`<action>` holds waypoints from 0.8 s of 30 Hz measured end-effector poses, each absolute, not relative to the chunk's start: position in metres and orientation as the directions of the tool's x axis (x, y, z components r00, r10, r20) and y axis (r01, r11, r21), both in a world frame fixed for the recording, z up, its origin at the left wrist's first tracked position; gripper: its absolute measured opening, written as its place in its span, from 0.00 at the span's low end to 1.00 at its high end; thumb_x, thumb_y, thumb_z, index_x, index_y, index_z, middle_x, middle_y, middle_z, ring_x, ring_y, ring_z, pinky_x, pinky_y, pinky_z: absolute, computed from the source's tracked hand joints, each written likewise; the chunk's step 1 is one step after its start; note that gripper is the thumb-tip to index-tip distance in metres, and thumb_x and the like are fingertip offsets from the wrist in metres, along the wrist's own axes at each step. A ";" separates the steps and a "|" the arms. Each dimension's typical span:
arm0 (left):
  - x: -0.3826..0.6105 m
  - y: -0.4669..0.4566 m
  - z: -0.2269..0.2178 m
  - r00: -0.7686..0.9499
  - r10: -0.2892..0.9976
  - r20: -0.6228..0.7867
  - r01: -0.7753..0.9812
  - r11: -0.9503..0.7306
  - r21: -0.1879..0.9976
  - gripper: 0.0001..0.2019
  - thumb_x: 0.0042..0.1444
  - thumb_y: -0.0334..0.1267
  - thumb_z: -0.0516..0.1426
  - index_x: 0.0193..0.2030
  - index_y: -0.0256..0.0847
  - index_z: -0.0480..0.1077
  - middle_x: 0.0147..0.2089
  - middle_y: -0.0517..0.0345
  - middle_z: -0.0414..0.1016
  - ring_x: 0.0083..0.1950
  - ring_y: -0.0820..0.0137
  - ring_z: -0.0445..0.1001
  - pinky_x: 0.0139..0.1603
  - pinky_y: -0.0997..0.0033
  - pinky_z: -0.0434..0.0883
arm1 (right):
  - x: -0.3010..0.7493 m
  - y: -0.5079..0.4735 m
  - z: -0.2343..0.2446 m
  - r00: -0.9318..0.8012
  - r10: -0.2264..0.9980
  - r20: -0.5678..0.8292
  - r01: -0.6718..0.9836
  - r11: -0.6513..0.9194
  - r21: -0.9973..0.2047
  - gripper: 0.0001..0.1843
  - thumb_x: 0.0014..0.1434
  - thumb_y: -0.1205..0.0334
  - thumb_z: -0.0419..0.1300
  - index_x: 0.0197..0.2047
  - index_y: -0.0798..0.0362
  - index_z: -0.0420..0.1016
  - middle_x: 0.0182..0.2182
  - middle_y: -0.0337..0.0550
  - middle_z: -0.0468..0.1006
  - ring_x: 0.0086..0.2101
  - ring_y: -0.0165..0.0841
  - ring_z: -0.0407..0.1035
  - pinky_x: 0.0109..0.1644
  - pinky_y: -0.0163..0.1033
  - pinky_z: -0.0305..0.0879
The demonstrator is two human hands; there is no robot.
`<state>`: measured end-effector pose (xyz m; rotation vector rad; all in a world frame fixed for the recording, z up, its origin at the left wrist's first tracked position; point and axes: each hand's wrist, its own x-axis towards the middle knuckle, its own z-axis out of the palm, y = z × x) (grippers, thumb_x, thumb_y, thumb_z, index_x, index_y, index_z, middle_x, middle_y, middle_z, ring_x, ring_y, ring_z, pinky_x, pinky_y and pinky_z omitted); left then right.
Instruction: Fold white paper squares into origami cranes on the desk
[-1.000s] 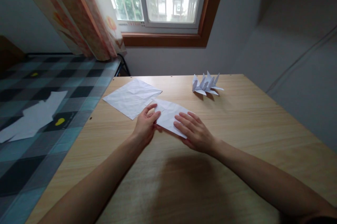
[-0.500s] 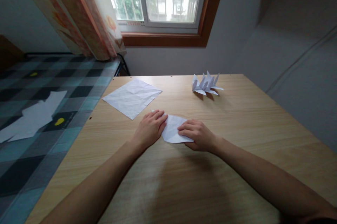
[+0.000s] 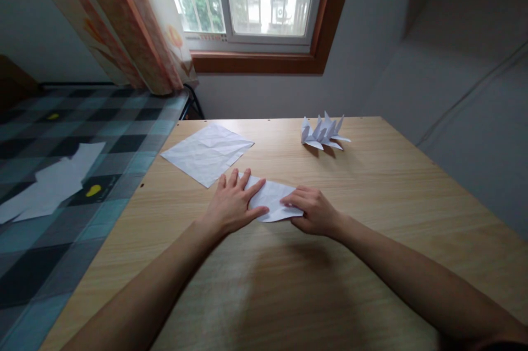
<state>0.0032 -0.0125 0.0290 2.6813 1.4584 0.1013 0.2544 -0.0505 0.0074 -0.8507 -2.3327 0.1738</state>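
Observation:
A folded white paper (image 3: 273, 200) lies on the wooden table (image 3: 371, 213) in front of me. My left hand (image 3: 233, 205) rests flat on its left part, fingers spread and stretched out. My right hand (image 3: 315, 211) is at the paper's right end, fingers curled and pinching its edge. A flat creased white sheet (image 3: 206, 153) lies just beyond my left hand. A finished folded paper figure with several points (image 3: 324, 132) stands farther back on the table.
A bed with a checked teal and black cover (image 3: 61, 175) adjoins the table's left edge, with loose white paper pieces (image 3: 49, 183) on it. A window and curtain (image 3: 136, 21) are behind. A grey wall runs along the right.
The paper went from a wider sheet to a narrower folded shape. My left hand has moved onto it and spread flat; my right hand has curled at the right end.

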 end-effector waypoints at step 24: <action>0.003 -0.009 0.020 0.823 0.568 0.016 0.556 -0.811 0.184 0.28 0.69 0.49 0.45 0.73 0.48 0.51 0.74 0.52 0.53 0.76 0.58 0.47 0.74 0.48 0.41 | 0.254 -0.045 0.017 -0.758 0.554 0.343 0.566 0.821 -0.074 0.23 0.57 0.73 0.55 0.55 0.63 0.73 0.57 0.60 0.75 0.59 0.42 0.68 0.63 0.49 0.67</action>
